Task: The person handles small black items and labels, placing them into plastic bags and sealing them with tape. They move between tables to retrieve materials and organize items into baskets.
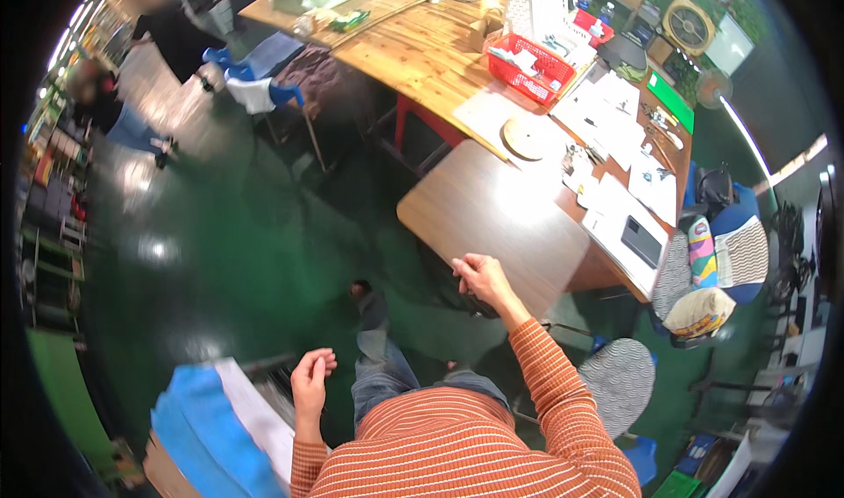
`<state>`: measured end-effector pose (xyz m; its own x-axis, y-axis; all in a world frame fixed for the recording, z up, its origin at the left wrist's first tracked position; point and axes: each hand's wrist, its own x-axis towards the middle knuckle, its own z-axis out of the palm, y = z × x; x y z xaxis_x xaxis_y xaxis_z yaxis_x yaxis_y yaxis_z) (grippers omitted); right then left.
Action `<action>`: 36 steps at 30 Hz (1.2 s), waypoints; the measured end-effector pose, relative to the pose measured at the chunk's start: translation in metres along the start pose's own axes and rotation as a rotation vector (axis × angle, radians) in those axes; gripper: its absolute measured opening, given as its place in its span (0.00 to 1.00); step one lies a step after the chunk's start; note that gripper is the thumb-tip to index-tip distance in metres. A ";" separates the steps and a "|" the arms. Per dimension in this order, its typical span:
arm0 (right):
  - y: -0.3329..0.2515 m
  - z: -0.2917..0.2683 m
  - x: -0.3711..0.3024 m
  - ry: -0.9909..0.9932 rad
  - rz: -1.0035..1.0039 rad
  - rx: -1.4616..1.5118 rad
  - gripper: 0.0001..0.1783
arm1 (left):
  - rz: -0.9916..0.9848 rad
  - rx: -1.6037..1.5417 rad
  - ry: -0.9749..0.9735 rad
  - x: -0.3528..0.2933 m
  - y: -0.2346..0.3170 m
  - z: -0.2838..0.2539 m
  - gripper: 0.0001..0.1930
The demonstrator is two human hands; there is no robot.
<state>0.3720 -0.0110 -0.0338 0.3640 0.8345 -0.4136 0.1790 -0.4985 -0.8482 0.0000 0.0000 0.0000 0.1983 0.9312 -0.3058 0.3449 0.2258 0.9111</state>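
My left hand (312, 382) hangs at my left side beside a pile of blue and white cloth (207, 423). Its fingers are loosely bent, a little apart, and nothing shows in them. My right hand (482, 280) is over the near left edge of a grey-brown tabletop (501, 212) with rounded corners. The fingers of this hand are curled in, and whatever they may hold is hidden. From this view I cannot tell whether the hand touches the tabletop.
A wooden worktable (387, 45) beyond carries a red basket (530, 67), a round wooden disc (522, 138), papers and a dark phone (642, 240). Chairs stand right, one with a patterned seat (618, 384). A blue chair (264, 89) and two people are at the far left.
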 end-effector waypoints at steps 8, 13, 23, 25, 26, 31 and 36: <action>-0.071 0.007 0.280 0.280 0.173 0.401 0.17 | 0.319 0.332 -0.329 0.416 0.083 -0.021 0.08; -0.121 -0.051 0.353 0.475 0.059 0.406 0.14 | 0.504 0.342 -0.456 0.566 0.241 0.029 0.09; -0.130 -0.323 0.502 1.147 -0.049 -0.179 0.12 | 0.626 0.350 -0.979 0.670 0.314 0.206 0.08; -0.137 -0.367 0.539 1.172 -0.075 -0.309 0.12 | 0.656 0.362 -1.065 0.684 0.322 0.250 0.08; -0.139 -0.385 0.554 1.151 0.001 -0.391 0.13 | 0.634 0.367 -1.099 0.689 0.327 0.270 0.08; -0.111 -0.467 0.633 1.074 0.035 -0.798 0.18 | 0.627 0.319 -1.248 0.716 0.342 0.348 0.09; -0.150 -0.483 0.648 0.667 0.201 -0.965 0.21 | 0.481 0.359 -1.264 0.748 0.365 0.384 0.09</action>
<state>1.0225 0.4910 -0.0145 0.8171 0.5764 -0.0145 0.5742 -0.8157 -0.0699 0.6267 0.6687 -0.0022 0.9789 -0.0332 -0.2016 0.1824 -0.3020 0.9357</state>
